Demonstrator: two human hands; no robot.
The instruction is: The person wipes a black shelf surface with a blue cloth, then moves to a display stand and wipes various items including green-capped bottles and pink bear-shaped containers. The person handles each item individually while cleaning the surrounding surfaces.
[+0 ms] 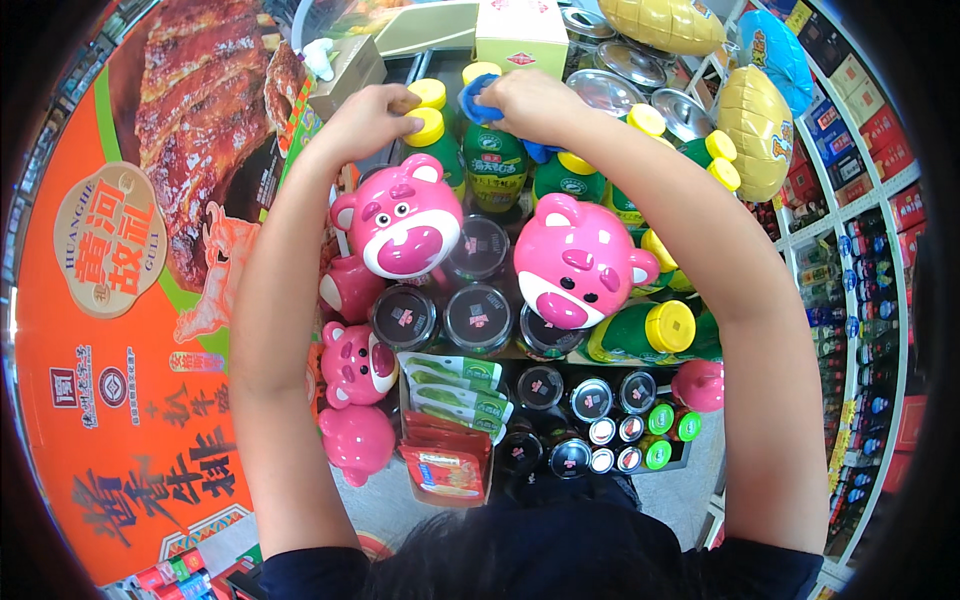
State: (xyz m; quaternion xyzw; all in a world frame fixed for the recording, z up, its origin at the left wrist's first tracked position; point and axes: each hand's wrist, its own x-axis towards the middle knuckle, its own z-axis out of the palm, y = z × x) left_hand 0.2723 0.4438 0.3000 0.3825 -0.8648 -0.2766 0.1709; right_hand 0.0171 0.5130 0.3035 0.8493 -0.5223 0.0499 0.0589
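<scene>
My left hand [373,120] is at the far side of the display, its fingers at the yellow cap [425,127] of a green squeeze bottle. To its right my right hand [517,105] holds a blue cloth [478,99] against the neck of another green bottle [495,166], below its yellow cap. Part of the cloth hangs under the hand. Nearer to me sit two glossy pink bear heads, one on the left [407,217] and one on the right [581,262]. Black-lidded jars [478,319] stand between and below them.
Several green bottles [630,330] lean at the right. A carton of food packets [450,420] and small jars [591,397] stand on the near side. Pink bear figures [358,364] line the left, beside a large orange printed panel [135,360]. Foil balloons [756,131] and pot lids [630,64] are at the back right.
</scene>
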